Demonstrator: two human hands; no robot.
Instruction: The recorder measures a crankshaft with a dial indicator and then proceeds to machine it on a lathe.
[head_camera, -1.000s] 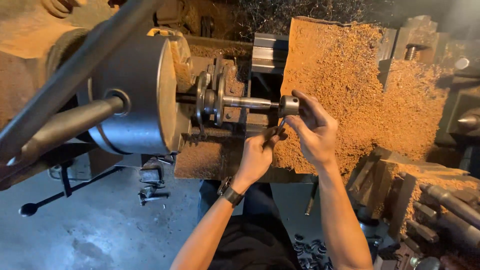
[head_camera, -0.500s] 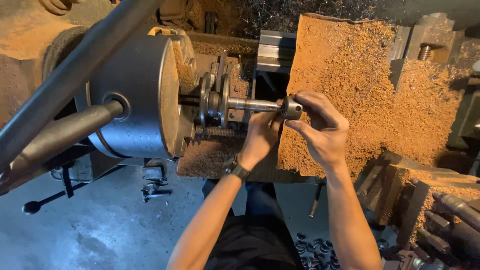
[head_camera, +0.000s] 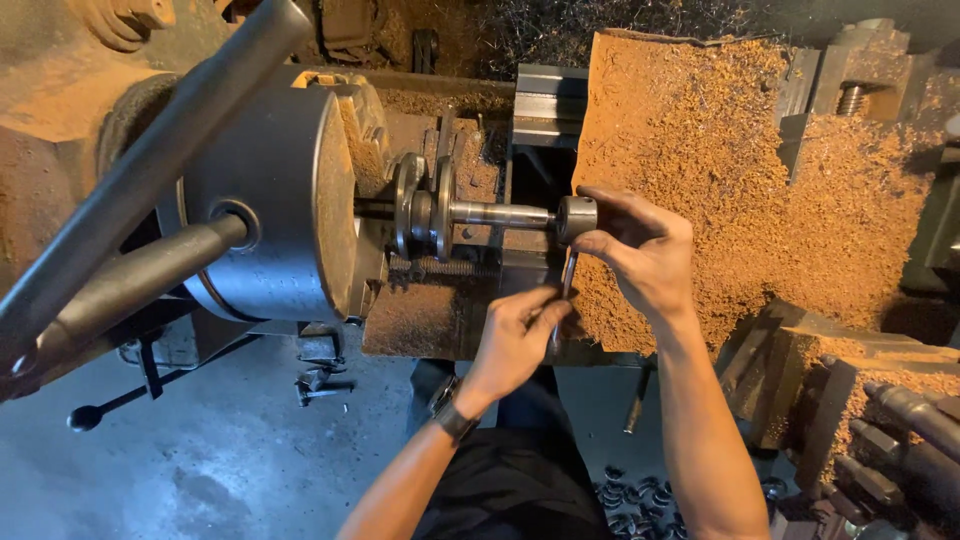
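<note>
Two bare hands work at the free end of a steel shaft held sideways in the big grey lathe chuck. Right hand has its fingers closed around a small dark round collar on the shaft's tip, thumb below and fingertips above. Left hand sits just beneath, its fingers curled shut on the lower end of a thin metal key, which stands nearly upright with its top reaching the underside of the collar; whether it sits in a socket cannot be told. Two flanged discs ride on the shaft close to the chuck. Behind the hands a slab heaped with orange-brown shavings covers the lathe bed, and a long grey lever crosses the upper left
</note>
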